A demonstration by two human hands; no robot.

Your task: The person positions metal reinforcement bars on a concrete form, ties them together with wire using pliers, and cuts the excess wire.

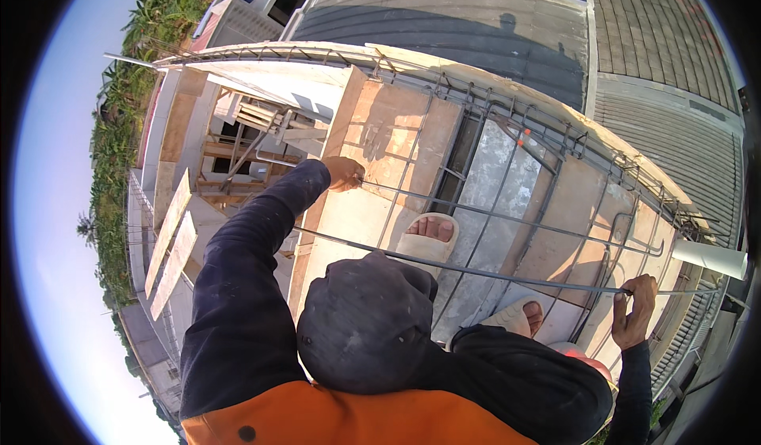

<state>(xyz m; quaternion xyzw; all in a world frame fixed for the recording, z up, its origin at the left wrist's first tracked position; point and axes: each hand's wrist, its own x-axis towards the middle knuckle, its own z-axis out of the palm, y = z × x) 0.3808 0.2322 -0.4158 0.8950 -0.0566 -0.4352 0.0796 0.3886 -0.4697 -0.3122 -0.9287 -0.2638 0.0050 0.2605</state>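
Note:
My left hand (343,174) is closed round the near end of a thin steel rebar rod (491,212), which runs rightward to a hooked end. At the right, my right hand (634,310) grips a second rebar rod (507,276) between thumb and fingers. This longer rod crosses in front of my knees, roughly alongside the first. Beneath both lie thinner crossing bars over wooden formwork boards (388,136) and a grey metal sheet (495,183). My sandalled feet (432,231) rest on these panels, and my bent knees hide part of the surface.
A rebar cage (515,108) follows the far formwork edge. A dark tool with orange-red spots (523,136) lies near it. At right is a white pipe (709,259). Timber framing (238,148) stands lower, past the left edge. Corrugated roofs (452,41) lie beyond.

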